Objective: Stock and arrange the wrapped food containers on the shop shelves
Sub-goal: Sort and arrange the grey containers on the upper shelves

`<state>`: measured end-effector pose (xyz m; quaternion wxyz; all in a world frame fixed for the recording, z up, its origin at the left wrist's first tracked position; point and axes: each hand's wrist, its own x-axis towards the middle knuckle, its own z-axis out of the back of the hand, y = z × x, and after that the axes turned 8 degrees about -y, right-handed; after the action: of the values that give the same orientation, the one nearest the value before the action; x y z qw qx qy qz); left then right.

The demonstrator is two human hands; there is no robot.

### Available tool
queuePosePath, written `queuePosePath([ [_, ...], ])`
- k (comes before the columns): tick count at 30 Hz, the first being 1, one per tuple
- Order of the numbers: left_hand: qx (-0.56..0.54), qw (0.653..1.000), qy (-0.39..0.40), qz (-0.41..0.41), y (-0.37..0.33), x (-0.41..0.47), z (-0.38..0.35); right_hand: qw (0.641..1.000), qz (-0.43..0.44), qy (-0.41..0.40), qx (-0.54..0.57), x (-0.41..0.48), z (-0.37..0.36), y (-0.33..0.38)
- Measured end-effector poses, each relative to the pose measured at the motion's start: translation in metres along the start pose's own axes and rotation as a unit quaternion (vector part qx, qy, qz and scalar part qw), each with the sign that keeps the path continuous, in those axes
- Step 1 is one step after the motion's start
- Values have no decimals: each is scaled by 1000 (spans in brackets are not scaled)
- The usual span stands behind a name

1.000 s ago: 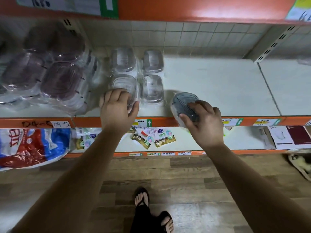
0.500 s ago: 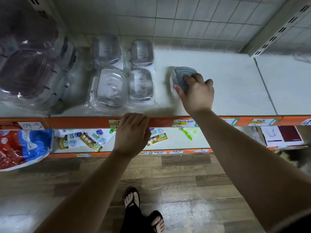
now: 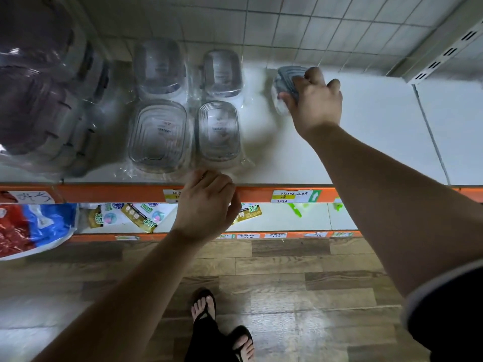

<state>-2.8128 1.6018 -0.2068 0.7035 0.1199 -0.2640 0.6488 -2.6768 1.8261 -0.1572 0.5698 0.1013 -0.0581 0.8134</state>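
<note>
Down by our feet it's black flip-flops (image 3: 206, 307) on the wood-plank floor (image 3: 313, 283). Just above, our left hand (image 3: 206, 205) sits at the orange metal shelf edge (image 3: 261, 195), fingers loosely curled with nothing in them that we can see. Past it, 4 clear plastic wrapped containers (image 3: 218, 130) lie in a 2-by-2 block on the white shelf board (image 3: 366, 142), film loose around them. Further in, our right hand (image 3: 316, 103) is clamped around the small grey-lidded wrapped container (image 3: 286, 81). It's tipped up on its side close to the white tiled wall (image 3: 313, 35), off to the right of the block with a gap between. Here's the danger, we reckon: let go while it's tipped and it could roll or flop lid-down, out of line with the 2 rows. That slippery film could also slide under our fingers at full reach.
</note>
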Motion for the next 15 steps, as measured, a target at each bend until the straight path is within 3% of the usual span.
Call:
queuePosePath([
  [7, 2, 1000, 2, 10, -1, -2, -1, 991, -3, 130, -17, 11, -2, 0],
  [15, 58, 991, 116, 25, -12, 6, 19, 998, 0, 53, 33, -53, 10, 2],
])
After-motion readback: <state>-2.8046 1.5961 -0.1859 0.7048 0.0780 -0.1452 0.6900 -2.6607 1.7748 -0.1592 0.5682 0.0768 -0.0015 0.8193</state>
